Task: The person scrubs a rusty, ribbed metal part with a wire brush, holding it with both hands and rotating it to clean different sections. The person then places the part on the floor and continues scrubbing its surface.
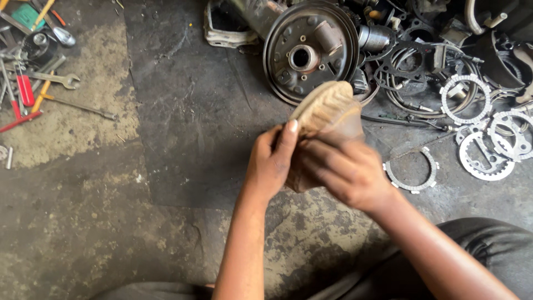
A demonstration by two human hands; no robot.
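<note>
Both my hands hold one worn, tan-brown curved part (327, 111) with a ribbed face, raised above the dark floor. My left hand (272, 161) grips its left edge, thumb up along the rim. My right hand (344, 172) wraps around its lower right side, and the fingers cover the bottom of the part. Just beyond it lies a round dark metal drum plate (308, 50) with a centre hole.
Wrenches, red-handled tools and screwdrivers (33, 83) lie scattered at the upper left. Toothed metal rings (465, 100), gaskets, cables and greasy engine parts crowd the upper right. A split ring (412, 172) lies near my right wrist. My dark-trousered knee (488, 250) is at lower right.
</note>
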